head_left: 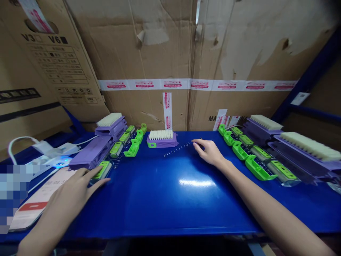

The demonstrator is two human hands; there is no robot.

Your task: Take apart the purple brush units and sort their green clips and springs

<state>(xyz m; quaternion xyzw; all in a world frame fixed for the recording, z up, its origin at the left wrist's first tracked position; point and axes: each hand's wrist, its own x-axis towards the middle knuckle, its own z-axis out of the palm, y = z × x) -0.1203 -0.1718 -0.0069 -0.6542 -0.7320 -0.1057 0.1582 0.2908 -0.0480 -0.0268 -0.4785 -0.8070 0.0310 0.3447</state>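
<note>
My right hand (207,151) pinches the right end of a thin metal spring (177,150), which stretches leftward over the blue table. At the left, my left hand (77,186) has its thumb and index finger around a small clear box with a green top (104,170), the nearest in a row of such boxes. Beyond the spring lies a purple brush piece with cream bristles (162,138) and a green tab. Close to the left hand is a flat purple housing (90,152). Green curved clips (131,147) line up beside the left boxes, with more springs between.
On the right stand more green clips (257,169), clear boxes (283,172) and purple brush pieces (310,145). A phone (32,209) and a white power strip (50,156) with cables lie at the left. Cardboard (144,53) walls the back of the blue table (160,202).
</note>
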